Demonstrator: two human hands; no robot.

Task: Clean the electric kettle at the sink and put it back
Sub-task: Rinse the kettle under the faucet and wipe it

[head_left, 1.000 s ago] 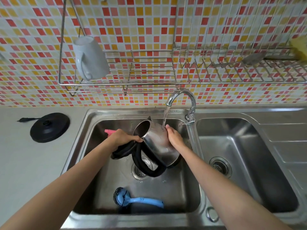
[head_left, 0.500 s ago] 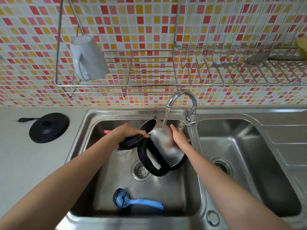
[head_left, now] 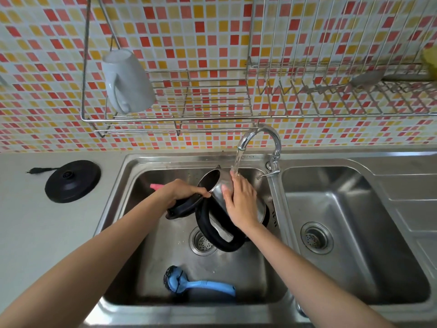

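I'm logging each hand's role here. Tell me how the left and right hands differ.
The left hand grips the kettle's open black lid at the rim; the right hand lies flat on the steel side. The right hand's fingertips are under the tap's stream; the left hand is clear of it. Both are over the left basin, touching the kettle.

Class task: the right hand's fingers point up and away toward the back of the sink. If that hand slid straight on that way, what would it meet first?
Probably the falling water stream, which lands right at the right hand's fingertips.
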